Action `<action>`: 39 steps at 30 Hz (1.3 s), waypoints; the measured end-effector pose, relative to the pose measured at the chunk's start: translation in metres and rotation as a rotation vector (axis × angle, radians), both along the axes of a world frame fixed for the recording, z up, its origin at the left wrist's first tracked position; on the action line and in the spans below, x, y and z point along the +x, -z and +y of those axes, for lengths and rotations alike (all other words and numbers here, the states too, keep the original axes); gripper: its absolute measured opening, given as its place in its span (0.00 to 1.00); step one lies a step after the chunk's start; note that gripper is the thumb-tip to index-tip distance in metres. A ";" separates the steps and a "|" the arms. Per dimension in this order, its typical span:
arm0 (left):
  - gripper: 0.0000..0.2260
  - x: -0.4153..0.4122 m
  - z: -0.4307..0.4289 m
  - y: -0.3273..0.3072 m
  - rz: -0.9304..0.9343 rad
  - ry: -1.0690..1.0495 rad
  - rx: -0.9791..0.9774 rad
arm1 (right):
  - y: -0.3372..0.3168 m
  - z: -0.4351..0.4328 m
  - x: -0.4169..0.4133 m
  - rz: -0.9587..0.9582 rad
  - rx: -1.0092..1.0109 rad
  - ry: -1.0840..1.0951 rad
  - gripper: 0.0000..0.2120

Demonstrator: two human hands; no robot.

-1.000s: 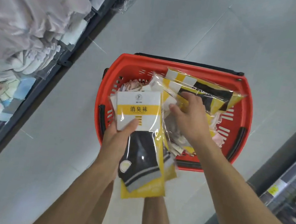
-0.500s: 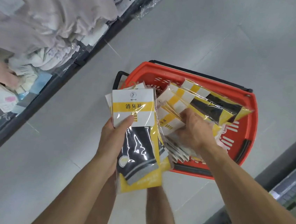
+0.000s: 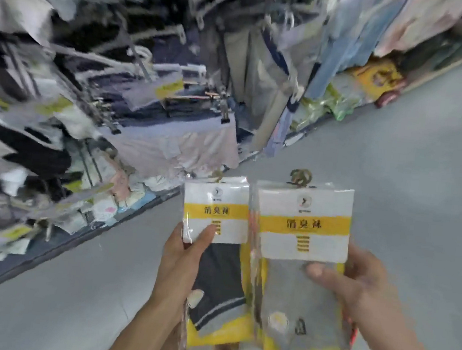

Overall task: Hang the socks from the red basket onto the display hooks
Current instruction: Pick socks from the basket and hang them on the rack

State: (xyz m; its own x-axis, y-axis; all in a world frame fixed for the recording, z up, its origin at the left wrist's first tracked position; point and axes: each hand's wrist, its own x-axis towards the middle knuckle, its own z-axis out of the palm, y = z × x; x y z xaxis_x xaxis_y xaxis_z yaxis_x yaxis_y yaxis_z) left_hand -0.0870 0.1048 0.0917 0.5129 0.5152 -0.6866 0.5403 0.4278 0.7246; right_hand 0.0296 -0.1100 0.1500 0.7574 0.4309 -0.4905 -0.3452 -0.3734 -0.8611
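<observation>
Head view: the left hand (image 3: 180,263) grips a dark sock pack (image 3: 220,282) and the right hand (image 3: 366,288) grips a grey sock pack (image 3: 297,293), side by side, near, right of the blurred display rack (image 3: 111,111). Neither of these 2 hangs yet; the red basket is out of view.

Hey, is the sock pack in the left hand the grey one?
No, the left hand grips the dark sock pack; the grey sock pack is in the right hand.

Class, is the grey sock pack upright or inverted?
Upright: the grey sock pack has its hook on top; the right hand holds its lower half.
</observation>
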 end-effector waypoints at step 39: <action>0.25 -0.271 0.243 -0.481 -0.755 -0.474 0.408 | -0.439 0.378 -0.234 -0.674 0.510 -0.462 0.26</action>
State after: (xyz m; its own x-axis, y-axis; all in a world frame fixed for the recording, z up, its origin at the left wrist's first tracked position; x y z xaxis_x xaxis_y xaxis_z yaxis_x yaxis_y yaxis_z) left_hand -0.3578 0.3481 0.5731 0.4230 0.9060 0.0138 -0.2893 0.1205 0.9496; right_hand -0.2045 0.2678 0.5885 0.5134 0.7985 0.3144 0.3682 0.1259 -0.9212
